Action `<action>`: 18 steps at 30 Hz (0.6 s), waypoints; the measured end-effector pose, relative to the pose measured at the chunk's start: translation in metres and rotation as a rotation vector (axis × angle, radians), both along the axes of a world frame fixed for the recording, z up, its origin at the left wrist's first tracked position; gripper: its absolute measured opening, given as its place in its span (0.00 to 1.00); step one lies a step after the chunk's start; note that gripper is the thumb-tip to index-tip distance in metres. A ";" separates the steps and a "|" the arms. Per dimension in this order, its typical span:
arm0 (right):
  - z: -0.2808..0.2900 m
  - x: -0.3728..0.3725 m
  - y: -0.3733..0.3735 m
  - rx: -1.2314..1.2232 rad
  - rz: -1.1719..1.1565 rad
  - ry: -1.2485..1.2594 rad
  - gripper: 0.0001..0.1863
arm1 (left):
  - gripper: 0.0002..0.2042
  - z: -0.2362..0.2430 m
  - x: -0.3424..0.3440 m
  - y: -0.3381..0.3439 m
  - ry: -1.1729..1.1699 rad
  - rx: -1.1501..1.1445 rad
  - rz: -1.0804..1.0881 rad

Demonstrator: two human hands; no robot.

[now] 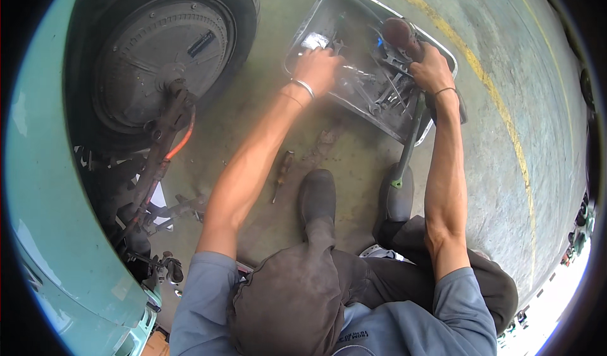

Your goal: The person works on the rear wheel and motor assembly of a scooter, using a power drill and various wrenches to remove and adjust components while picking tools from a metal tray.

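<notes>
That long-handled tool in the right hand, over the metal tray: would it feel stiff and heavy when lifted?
Probably stiff: the long-handled tool runs straight from the right hand down to its green end. Likely top-heavy, since a bulky dark head sits above the grip. It may clatter against the loose tools in the metal tray.

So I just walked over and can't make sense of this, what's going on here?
A person crouches on the concrete floor beside a scooter wheel. Both hands are in a metal tray of tools: the left hand reaches among the tools, and the right hand grips a dark-handled tool. A screwdriver lies on the floor near their shoes.
</notes>
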State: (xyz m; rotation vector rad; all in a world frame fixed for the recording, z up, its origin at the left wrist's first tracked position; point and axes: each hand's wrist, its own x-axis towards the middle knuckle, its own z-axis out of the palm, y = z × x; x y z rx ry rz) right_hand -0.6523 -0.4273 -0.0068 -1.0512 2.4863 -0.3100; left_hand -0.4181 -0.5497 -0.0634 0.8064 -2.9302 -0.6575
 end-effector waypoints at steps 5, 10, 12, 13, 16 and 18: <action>0.001 0.000 -0.024 0.177 0.025 0.051 0.23 | 0.12 -0.012 0.010 0.011 0.177 -0.003 0.080; 0.004 -0.014 -0.037 0.249 0.123 0.059 0.20 | 0.14 -0.001 0.066 0.065 0.322 0.008 0.482; -0.004 -0.029 -0.033 0.197 0.166 0.033 0.22 | 0.21 -0.009 0.106 0.101 0.182 0.020 0.588; -0.002 -0.033 -0.030 0.200 0.176 0.008 0.23 | 0.24 -0.014 0.127 0.122 0.066 0.033 0.634; 0.015 -0.038 -0.034 0.164 0.172 -0.101 0.26 | 0.27 -0.034 0.190 0.173 -0.107 0.150 0.670; 0.017 -0.046 -0.033 0.152 0.149 -0.132 0.29 | 0.24 -0.042 0.210 0.186 -0.087 0.297 0.677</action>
